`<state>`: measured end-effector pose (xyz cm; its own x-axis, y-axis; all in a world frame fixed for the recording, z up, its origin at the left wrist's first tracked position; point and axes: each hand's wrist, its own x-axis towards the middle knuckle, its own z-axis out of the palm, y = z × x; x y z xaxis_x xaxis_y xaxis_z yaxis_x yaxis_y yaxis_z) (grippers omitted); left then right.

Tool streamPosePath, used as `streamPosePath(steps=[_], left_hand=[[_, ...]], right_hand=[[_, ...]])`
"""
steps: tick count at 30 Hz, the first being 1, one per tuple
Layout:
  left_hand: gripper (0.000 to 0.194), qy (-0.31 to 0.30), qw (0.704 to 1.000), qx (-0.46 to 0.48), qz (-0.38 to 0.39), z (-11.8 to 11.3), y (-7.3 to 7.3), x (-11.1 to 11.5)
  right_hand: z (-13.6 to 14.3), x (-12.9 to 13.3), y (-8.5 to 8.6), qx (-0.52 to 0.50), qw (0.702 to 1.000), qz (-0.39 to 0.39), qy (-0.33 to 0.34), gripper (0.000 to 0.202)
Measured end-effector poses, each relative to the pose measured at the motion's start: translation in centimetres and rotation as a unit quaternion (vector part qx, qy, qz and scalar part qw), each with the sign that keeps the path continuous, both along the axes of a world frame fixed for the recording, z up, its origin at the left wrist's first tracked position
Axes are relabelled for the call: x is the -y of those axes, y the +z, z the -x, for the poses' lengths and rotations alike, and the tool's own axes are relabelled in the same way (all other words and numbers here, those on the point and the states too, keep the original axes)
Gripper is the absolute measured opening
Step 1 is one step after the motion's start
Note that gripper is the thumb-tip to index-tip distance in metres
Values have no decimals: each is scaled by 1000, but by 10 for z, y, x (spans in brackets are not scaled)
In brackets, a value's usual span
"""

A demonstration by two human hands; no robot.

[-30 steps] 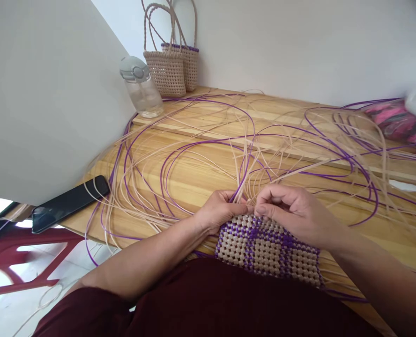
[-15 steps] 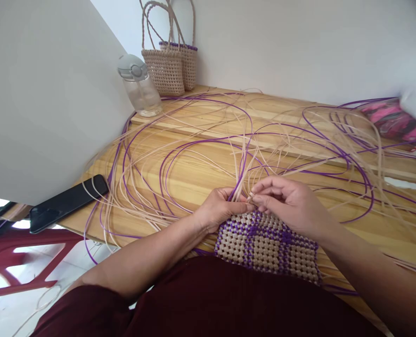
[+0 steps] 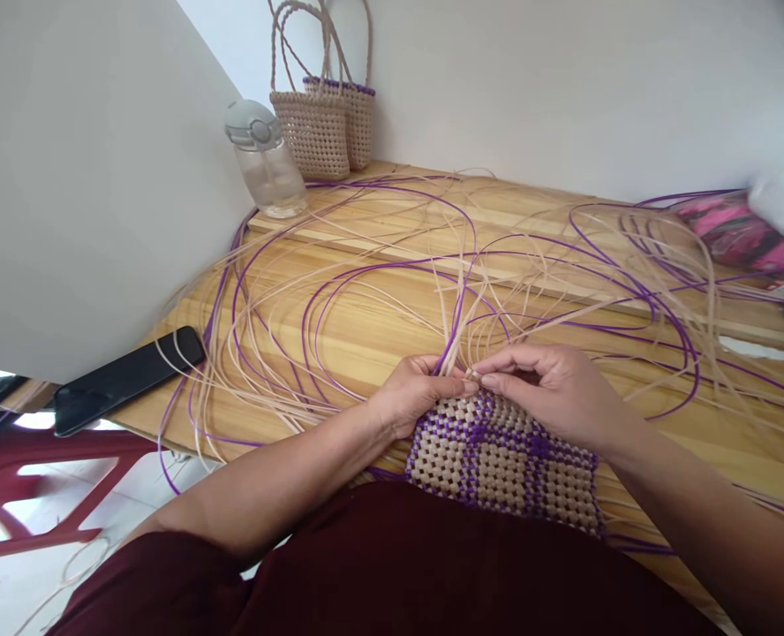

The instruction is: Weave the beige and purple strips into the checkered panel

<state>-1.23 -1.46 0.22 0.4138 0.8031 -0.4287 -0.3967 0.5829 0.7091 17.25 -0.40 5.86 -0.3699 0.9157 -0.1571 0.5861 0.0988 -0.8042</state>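
Note:
A woven panel (image 3: 503, 468) of beige and purple plastic strips, in a checked pattern, lies against my body at the table's front. My left hand (image 3: 418, 393) is closed on its upper edge, with a bunch of beige and purple strips (image 3: 456, 331) rising between thumb and fingers. At the same edge, my right hand (image 3: 551, 384) pinches a beige strip (image 3: 472, 374) between thumb and index finger, close to the left thumb tip. The strip's exact path under the fingertips is hidden.
Long loose strips (image 3: 365, 265) loop across the wooden table (image 3: 365, 331). Two woven handbags (image 3: 312, 132) and a clear water bottle (image 3: 269, 172) stand at the back left. A black phone (image 3: 131, 375) lies at the left edge. A pink bundle (image 3: 736, 230) sits at the right.
My right hand's fingers have lowered and drawn together at the panel's edge, where they were more raised and curled. My left hand keeps its hold.

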Motion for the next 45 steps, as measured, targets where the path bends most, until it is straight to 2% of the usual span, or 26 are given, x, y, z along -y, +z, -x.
streamPosePath(steps=[7, 12, 16, 20, 25, 27, 29, 31, 32, 34, 36, 40, 42, 45], left_hand=[[35, 17, 998, -19, -52, -1, -1, 2], [34, 24, 996, -20, -82, -1, -3, 2], [34, 28, 996, -22, -87, -1, -4, 1], [35, 19, 997, -8, -72, -1, -1, 0], [30, 30, 997, -15, -69, -2, -3, -1], [26, 43, 995, -26, -83, -3, -7, -2], [24, 55, 993, -26, -99, -4, -9, -2], [23, 56, 994, -17, -97, -4, -9, -2], [23, 50, 995, -13, -88, -4, -8, -1], [23, 35, 997, -10, -69, -4, -6, -1], [25, 25, 998, -17, -62, -4, -5, 0], [28, 28, 996, -36, -78, -4, -7, -1], [28, 42, 994, -37, -90, -4, -7, -1], [29, 70, 990, -45, -110, -4, -5, -1]], right_hand=[[12, -10, 17, 112, 993, 15, 43, 17], [17, -13, 27, 169, 981, -29, 87, 17], [25, -11, 31, 194, 972, -92, 91, 17], [25, -8, 26, 201, 965, -131, 103, 16], [32, 0, 16, 270, 904, -293, 154, 23], [43, -1, 17, 259, 901, -320, 140, 19], [54, -8, 24, 205, 934, -267, 121, 16], [60, -19, 35, 131, 970, -169, 114, 15], [61, -24, 40, 112, 978, -133, 116, 17], [56, -34, 48, 134, 974, -118, 138, 22], [47, -38, 50, 200, 953, -141, 178, 25], [38, -32, 36, 237, 924, -171, 246, 21], [45, -27, 33, 227, 933, -162, 227, 21], [63, -25, 47, 127, 973, -21, 192, 22]])
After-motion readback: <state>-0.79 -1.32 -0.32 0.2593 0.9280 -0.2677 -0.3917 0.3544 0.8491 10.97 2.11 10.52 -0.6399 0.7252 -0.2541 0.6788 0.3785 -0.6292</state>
